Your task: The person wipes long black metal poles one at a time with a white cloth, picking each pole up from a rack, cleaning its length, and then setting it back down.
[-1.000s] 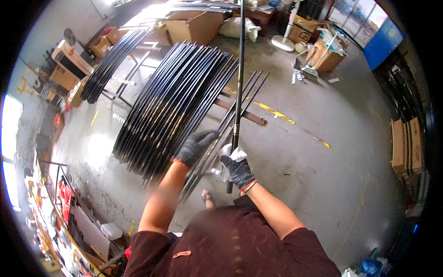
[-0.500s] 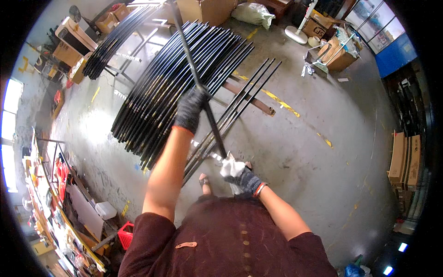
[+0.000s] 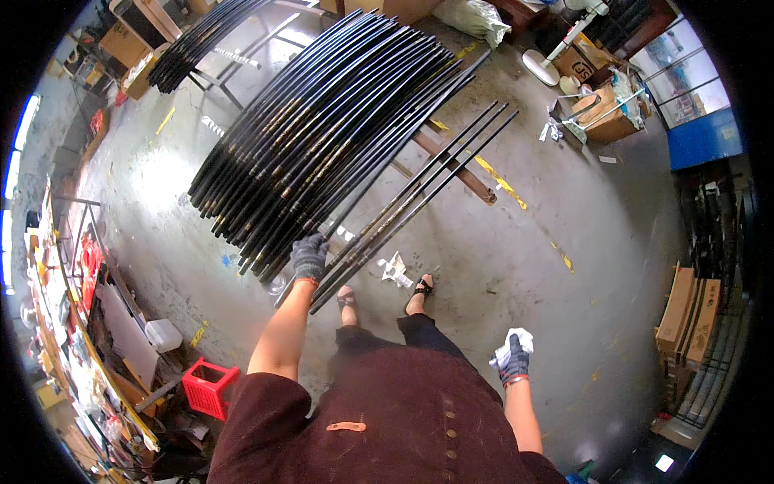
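Note:
My left hand, in a dark grey knit glove, is closed around the lower part of a long black rod. That rod lies slanted along the right side of a dense row of black rods, some with brownish patches. Just to its right are three black rods set apart from the row. Off to the right, well away from the rods, my gloved right hand is closed on a crumpled white cloth.
Brown support bar under the rods; a second rod bundle at upper left. White scraps lie on the floor by my feet. A red stool and cluttered bench stand left. Cardboard boxes are at right.
The rod in my left hand went from raised and steep to lying beside the row. My right hand left the rod's lower end and moved right with the cloth.

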